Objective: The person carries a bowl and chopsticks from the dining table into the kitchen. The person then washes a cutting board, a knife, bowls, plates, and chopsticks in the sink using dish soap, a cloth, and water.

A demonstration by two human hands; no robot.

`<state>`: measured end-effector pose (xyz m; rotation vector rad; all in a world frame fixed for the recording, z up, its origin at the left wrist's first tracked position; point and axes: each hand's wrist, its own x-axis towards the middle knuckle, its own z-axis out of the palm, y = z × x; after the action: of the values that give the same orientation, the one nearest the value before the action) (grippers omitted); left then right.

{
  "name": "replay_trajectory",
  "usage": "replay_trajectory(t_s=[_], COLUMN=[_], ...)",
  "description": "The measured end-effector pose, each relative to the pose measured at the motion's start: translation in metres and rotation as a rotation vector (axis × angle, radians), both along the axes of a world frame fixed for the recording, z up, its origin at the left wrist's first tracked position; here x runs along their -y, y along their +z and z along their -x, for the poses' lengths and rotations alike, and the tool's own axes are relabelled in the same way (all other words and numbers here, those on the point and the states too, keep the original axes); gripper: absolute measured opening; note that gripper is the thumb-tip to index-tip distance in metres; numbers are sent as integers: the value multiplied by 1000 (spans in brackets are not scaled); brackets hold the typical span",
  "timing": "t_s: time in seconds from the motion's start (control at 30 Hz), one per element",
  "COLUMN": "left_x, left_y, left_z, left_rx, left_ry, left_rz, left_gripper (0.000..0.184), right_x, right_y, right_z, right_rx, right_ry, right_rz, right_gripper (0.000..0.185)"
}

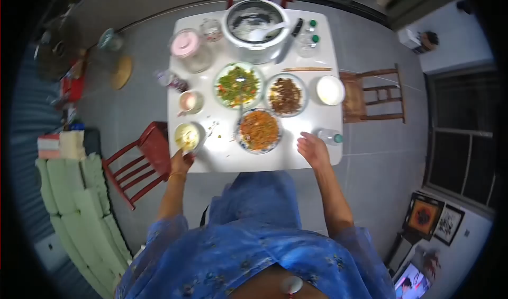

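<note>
At the table's near left corner my left hand [181, 162] is closed on the near side of a small bowl [187, 136] with pale yellow food in it. My right hand [313, 150] is over the near right part of the table, its fingers apart and holding nothing. Just right of it lies a clear plastic bottle [329, 136] with a green cap. Between my hands, a little farther off, is a patterned plate of orange shredded food [259, 130]. Behind that stand a plate of chopped green food [238, 85] with a spoon and a plate of brown food [286, 95].
A rice cooker pot [255, 31] with a white paddle [267, 32] stands at the back. Near it are a pink-lidded jar [189, 50], chopsticks [307, 69], a white bowl [330, 90] and upright bottles [307, 45]. Chairs stand left [151, 158] and right [370, 96].
</note>
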<state>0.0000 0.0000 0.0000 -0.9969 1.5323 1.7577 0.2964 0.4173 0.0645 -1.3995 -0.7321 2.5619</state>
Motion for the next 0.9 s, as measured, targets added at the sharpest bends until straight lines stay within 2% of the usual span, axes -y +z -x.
replay_trajectory(t_s=[0.03, 0.07, 0.1, 0.17, 0.23, 0.3, 0.37, 0.5, 0.57, 0.6, 0.67, 0.73, 0.8, 0.83, 0.9], left_x=[-10, 4, -48, -53, -50, -49, -58, -61, -68, -63, -52, -51, -54, -51, -46], left_y=[-7, -15, -41, -29, -25, -40, -35, -31, -27, -28, -31, -12, 10, 10, 4], left_z=[1, 5, 2, 3, 0, 0, -1, 4, 2, 3, -2, -15, -27, -39, -64], left_rx=[17, 27, 39, 25, -93, -117, -145, -133, -182, -177, -280, -301, -369, -367, -344], left_ry=[-23, 5, 44, 45, -49, -20, 42, 87, 126, 138, 133, 98, -31, -20, -239], left_rz=[-15, -22, -70, -26, -76, -67, -1, 174, 234, 240, 131, 113, 128, 133, 173], left_gripper=[36, 33, 31, 29, 30, 29, 30, 32, 36, 36, 39, 38, 40, 40, 36], right_x=[-5, -15, -79, -107, -135, -156, -168, -185, -173, -168, -159, -149, -130, -117, -86], right_y=[2, -23, -31, -58, -88, -93, -112, -160, -130, -124, -113, -97, -76, -61, -31], right_z=[11, 16, 22, 36, 43, 47, 50, 47, 60, 60, 63, 65, 64, 64, 63], right_rx=[46, 36, 21, 12, 64, -40, 18, 88, 382, 413, 447, 472, 416, 415, 339], right_ry=[-144, -226, -300, -461, -513, -542, -525, -462, -507, -486, -505, -517, -432, -420, -197], right_rz=[30, 46, -22, 38, 42, 192, 44, -31, -170, -222, -245, -273, -343, -343, -484], right_gripper=[35, 27, 25, 26, 23, 40, 42, 27, 25, 23, 21, 20, 16, 16, 15])
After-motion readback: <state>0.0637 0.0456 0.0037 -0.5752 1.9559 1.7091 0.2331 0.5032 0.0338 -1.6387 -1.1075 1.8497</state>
